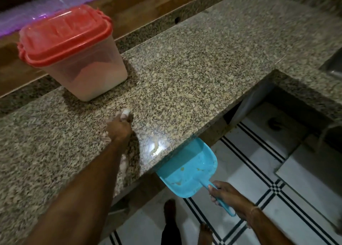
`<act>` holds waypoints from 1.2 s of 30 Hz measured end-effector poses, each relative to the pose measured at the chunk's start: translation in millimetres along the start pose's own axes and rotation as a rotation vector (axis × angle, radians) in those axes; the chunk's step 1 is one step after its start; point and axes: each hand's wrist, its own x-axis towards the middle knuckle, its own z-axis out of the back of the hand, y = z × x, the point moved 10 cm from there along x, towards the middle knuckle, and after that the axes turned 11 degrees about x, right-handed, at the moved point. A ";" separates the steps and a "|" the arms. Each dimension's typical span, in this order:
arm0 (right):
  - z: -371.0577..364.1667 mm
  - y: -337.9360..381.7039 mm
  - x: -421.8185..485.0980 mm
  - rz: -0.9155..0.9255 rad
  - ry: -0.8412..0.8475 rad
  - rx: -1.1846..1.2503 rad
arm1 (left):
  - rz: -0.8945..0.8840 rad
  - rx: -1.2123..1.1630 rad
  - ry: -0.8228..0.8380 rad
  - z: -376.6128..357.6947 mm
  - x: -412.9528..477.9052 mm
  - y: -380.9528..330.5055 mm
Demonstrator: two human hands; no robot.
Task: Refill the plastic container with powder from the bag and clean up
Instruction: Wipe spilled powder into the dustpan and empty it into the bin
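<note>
Reach is made across the speckled granite tabletop (185,68) by the left arm, which is stretched forward almost straight from the lower left of the view. The left hand (118,129) is seen from behind the wrist, lowered onto the stone with the knuckles up, and its fingers (125,114) are pointed away, toward the plastic container (83,74). A whitish patch is carried at the fingertips. Whether it is powder or some small thing pinched there cannot be told, so it cannot be told whether this hand is open or closed. Pale smears are also seen along the inner edge of the forearm.

The right hand (226,194) is held lower, in front of the tabletop and above the floor (259,170), with the wrist bent inward. Its fingers are curled round the thin handle of a blue dustpan (187,168), which is firmly gripped. The pan's mouth is tucked just under the tabletop's front edge, beneath a bright patch of glare on the stone. A few yellowish crumbs are scattered in the pan. A thin band is worn on the right wrist.

The plastic container is stood at the far left of the tabletop, near the raised back ledge and well apart from the left hand. It is closed by a red lid (63,39), and pale powder (96,81) is seen through its translucent wall, heaped in the lower part.

White tiles crossed by black stripes are laid on the floor, where two feet are planted.
</note>
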 end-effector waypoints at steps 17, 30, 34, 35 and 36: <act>21.3 8.0 11.9 -0.055 -0.158 -0.085 | -0.544 0.109 0.076 -52.3 34.0 -129.7; 17.4 1.7 10.6 -0.053 -0.204 -0.024 | -0.508 -0.030 0.127 -111.5 129.5 -192.3; 18.1 -5.6 3.1 -0.080 -0.202 -0.012 | -1.114 -0.098 0.389 -117.7 -50.5 -250.4; 18.2 -4.0 0.0 -0.078 -0.205 -0.017 | -1.196 -0.087 0.420 -119.8 -78.6 -246.1; 19.1 -2.3 -1.9 -0.071 -0.213 -0.022 | -1.266 -0.065 0.424 -116.3 -103.6 -240.8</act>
